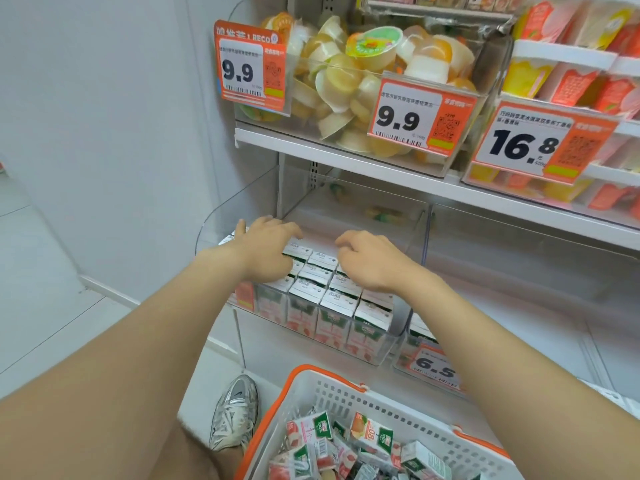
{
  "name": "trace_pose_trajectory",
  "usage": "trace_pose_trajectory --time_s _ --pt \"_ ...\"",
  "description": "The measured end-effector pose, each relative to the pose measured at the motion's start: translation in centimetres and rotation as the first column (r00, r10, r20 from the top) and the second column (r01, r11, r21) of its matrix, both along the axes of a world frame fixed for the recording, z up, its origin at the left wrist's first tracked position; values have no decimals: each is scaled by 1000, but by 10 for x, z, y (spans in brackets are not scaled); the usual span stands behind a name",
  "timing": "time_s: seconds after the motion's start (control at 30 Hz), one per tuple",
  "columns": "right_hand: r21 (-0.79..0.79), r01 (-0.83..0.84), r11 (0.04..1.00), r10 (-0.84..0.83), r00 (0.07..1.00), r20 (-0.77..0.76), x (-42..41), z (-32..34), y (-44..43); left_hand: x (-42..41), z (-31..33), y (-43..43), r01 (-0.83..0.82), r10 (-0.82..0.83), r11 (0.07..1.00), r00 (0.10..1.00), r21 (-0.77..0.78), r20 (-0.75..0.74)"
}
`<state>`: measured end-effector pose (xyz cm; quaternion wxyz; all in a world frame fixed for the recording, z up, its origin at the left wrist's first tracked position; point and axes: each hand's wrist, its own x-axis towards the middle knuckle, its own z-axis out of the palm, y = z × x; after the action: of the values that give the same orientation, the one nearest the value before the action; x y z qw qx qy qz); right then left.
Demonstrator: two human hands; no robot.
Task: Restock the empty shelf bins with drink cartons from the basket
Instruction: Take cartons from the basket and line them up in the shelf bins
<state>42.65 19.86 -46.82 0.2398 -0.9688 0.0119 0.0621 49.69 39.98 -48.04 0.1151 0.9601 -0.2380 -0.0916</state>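
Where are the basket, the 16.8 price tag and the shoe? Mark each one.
basket [381, 407], head view, white perforated back wall.
16.8 price tag [523, 145], head view, the printed digits.
shoe [235, 414], head view, laced upper.

Your left grip [268, 247] and right grip [370, 261] bare, forearms bare. Bottom centre: your silver-grey mesh sneaker [235, 414], white laces.

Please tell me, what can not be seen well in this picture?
All in the head view:
1. The cartons in the bin: rear ones hidden under the left hand and right hand.
2. Whether either hand grips a carton: the contact is covered.
3. The basket: cut off by the bottom edge.
4. The lower price tag: partly behind the right forearm.
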Motion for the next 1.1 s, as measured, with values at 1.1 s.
trace_pose_trajectory --time_s 1.1 --pt "226 14 974 18 990 -141 24 31 1 -33 -16 20 46 -16 986 982 161 -188"
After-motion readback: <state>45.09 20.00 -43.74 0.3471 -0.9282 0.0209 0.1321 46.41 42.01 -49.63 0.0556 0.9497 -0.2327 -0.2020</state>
